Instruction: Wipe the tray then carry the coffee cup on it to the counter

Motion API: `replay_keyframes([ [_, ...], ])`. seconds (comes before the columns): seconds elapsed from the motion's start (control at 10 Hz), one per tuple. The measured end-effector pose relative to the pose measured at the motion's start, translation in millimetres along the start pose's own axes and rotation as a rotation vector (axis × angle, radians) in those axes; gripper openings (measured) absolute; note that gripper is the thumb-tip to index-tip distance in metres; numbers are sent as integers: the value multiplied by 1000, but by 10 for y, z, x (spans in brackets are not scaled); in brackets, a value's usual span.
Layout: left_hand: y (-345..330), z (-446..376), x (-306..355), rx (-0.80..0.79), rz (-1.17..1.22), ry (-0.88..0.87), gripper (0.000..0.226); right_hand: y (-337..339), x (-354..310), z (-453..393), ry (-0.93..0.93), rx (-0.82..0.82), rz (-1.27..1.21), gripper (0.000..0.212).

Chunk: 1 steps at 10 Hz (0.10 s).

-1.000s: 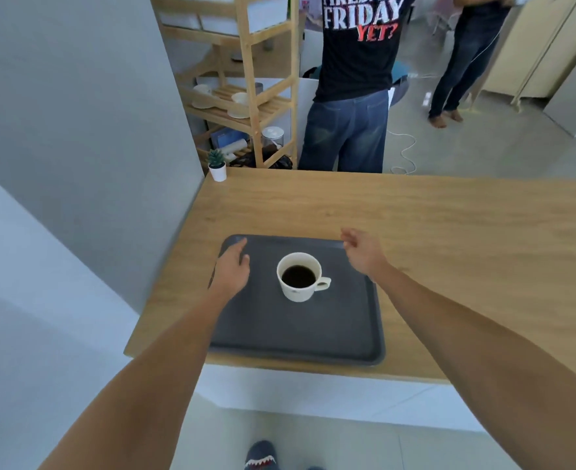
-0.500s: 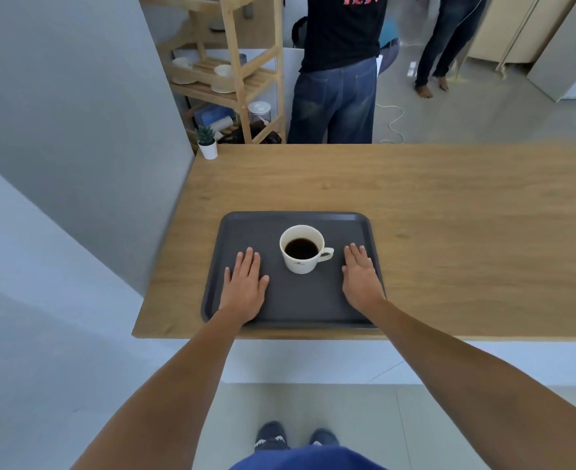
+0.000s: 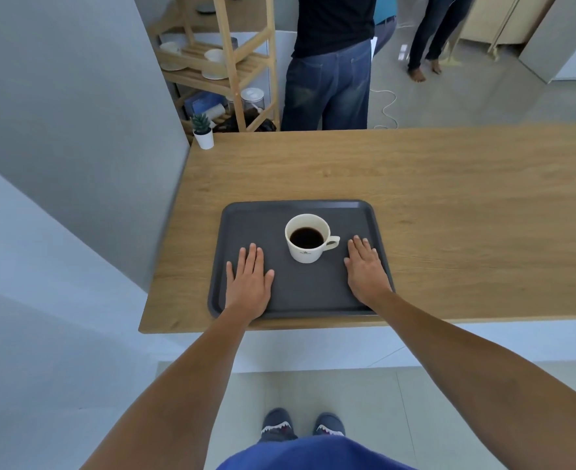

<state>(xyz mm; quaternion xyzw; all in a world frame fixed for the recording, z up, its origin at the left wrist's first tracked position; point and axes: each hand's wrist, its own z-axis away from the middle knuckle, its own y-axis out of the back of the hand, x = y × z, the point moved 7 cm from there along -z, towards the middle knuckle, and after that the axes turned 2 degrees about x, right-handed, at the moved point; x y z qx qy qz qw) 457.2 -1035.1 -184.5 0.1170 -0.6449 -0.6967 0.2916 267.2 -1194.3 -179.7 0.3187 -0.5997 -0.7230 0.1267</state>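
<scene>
Head view: left hand point(image 3: 249, 283) and right hand point(image 3: 366, 270) lie flat, palms down, fingers extended, grasping nothing, on the tray point(image 3: 300, 305) flanking the coffee cup point(image 3: 307, 237), near the counter point(image 3: 449, 184) front-left edge.

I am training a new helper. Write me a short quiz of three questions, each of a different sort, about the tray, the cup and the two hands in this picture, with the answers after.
1. True or false: the coffee cup lies tipped over on the tray.
2. Multiple choice: the cup's handle points toward A) the left hand, B) the right hand, C) the small potted plant.
3. Fill in: both hands rest ____ on the tray, palms down, gripping nothing.

Key
1. False: it stands upright with dark coffee inside.
2. B.
3. Flat, one on each side of the cup, on the wooden counter.
</scene>
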Motion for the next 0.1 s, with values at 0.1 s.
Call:
replay_keyframes([
  [0.1, 0, -19, -7, 20, 5, -6, 60, 178, 23, -47, -71, 21, -177, 51],
])
